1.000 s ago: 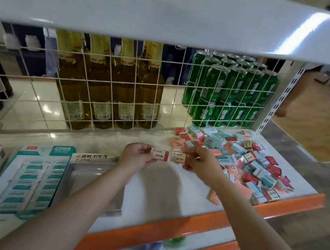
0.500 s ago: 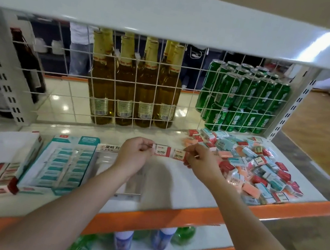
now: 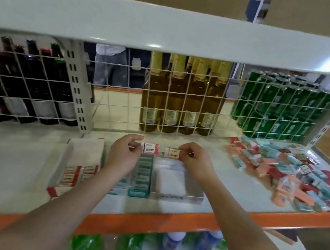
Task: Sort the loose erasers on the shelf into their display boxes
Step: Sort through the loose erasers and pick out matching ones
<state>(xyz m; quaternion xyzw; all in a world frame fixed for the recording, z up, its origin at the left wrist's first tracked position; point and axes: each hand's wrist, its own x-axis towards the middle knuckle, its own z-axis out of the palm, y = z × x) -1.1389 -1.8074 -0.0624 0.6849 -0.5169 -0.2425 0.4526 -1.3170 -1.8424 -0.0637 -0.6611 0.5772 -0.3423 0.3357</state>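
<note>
I see both hands raised at the centre of the frame, just in front of the wire grid (image 3: 163, 102). My left hand (image 3: 124, 153) pinches one red-and-white eraser (image 3: 149, 148) by its left end between thumb and curled fingers. My right hand (image 3: 196, 162) pinches a second eraser (image 3: 173, 153) of the same look by its right end. The two erasers sit level with each other, close but with a small gap between them.

Directly below them on the white shelf (image 3: 13, 154) stands a clear display box (image 3: 178, 183), open at the top, with something pale inside that I cannot make out. Touching its left side is a teal display box (image 3: 140, 177) filled with rows of teal-labelled erasers. Left of that, partly hidden by my left forearm, is a white display box (image 3: 78, 167) holding red-and-white erasers.

At the right of the frame lies the loose pile of erasers (image 3: 295, 177), red, teal and salmon mixed together, well apart from the boxes.

Behind the grid stand yellow bottles (image 3: 184, 97) at centre, dark bottles (image 3: 24, 84) at left and green cans (image 3: 282, 109) at right.
</note>
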